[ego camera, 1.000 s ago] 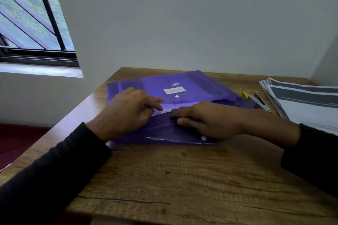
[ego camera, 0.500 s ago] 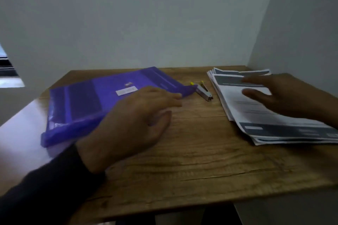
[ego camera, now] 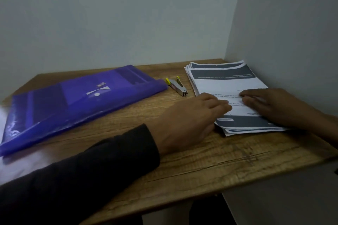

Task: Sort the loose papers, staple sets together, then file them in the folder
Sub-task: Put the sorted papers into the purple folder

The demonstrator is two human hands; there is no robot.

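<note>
The stack of loose papers (ego camera: 225, 86) lay on the wooden table (ego camera: 182, 160), in the corner where the two walls met. Its sheets were fanned slightly at the edges, not squared, which suggests that sorting had not yet begun. The top sheet carried dark printed bands at its far and near ends.

Both hands lay on the top sheet. The right hand (ego camera: 274, 106) rested flat on the middle of the stack, fingers extended and close together, pointing toward the left hand. The left hand (ego camera: 192, 120) reached in from the stack's open side; its fingers (ego camera: 222, 105) lay loosely extended over the sheet's edge, tips just short of the right fingertips. Neither hand pinched or gripped a sheet. This placement probably served to steady the stack before the top sheets were lifted or separated.

The stapler (ego camera: 177, 86), silver with yellow ends, lay just beyond the left fingers, between the stack and the folder, untouched. That position kept it within reach of either hand for the stapling step.

The purple plastic folder (ego camera: 76, 100) lay farther out, well apart from both hands. Its flap appeared open, presumably to receive the finished sets. No papers could be seen inside it.
</note>
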